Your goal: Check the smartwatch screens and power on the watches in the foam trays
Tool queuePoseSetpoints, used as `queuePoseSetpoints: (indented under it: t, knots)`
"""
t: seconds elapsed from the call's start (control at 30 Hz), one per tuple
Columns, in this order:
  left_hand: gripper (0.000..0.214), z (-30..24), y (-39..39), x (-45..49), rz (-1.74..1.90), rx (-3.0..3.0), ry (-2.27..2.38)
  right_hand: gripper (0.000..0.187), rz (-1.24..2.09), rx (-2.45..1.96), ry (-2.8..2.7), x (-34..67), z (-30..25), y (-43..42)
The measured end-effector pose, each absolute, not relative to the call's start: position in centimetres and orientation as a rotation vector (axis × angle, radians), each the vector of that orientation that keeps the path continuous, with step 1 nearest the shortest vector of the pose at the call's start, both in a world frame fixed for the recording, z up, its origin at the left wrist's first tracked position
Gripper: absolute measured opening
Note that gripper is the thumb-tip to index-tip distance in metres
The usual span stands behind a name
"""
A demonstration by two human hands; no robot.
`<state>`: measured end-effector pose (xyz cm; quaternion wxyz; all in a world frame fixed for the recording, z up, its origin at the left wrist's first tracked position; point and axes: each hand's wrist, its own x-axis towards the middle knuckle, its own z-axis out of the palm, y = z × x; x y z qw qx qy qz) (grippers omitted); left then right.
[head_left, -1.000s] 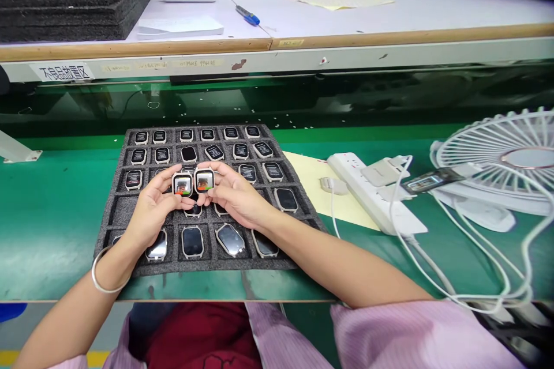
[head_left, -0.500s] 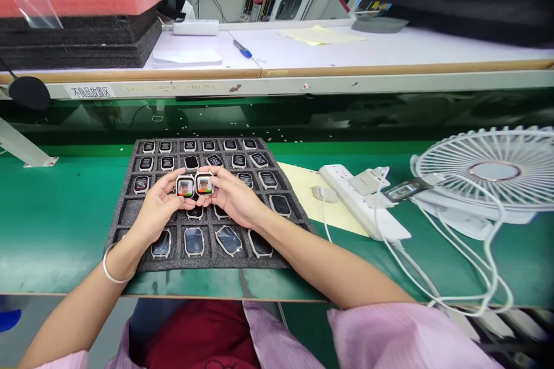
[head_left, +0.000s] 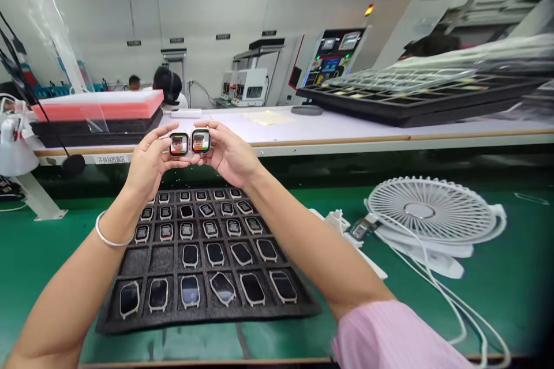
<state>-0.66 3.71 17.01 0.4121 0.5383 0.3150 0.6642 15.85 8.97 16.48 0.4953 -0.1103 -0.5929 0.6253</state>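
My left hand (head_left: pixel 149 164) is raised in front of me and grips a small square smartwatch body (head_left: pixel 178 143) with a lit screen. Beside it, my right hand (head_left: pixel 227 153) grips a second lit smartwatch body (head_left: pixel 201 141). The two watches are held side by side, touching or nearly so, screens toward me. Below them on the green bench lies a black foam tray (head_left: pixel 162 256) with several more watch bodies in its pockets; a few pockets are bare. A silver bangle (head_left: pixel 113 236) circles my left wrist.
A white fan (head_left: pixel 430 210) lies flat at the right with white cables (head_left: pixel 450 305) and a power strip (head_left: pixel 341 222) near it. A raised shelf (head_left: pixel 346 132) carries black trays (head_left: pixel 415 101) and pink foam (head_left: pixel 97 105). A white lamp (head_left: pixel 15 153) stands left. People sit far behind.
Both hands lifted the two watches up off the tray toward eye level. The camera tilted upward, so the far room now shows.
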Motion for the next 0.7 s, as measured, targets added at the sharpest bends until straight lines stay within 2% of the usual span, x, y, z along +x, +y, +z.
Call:
queuePoseSetpoints:
  t: [0.2, 0.7]
  knots:
    - [0.052, 19.9, 4.4, -0.4, 1.731, 1.391, 0.737, 0.018, 1.465, -0.27, -1.44, 15.8, 20.1, 9.2]
    - [0.062, 20.4, 4.5, 0.2, 1.751, 1.406, 0.7, 0.024, 1.437, -0.298, -1.437, 16.2, 21.2, 8.9]
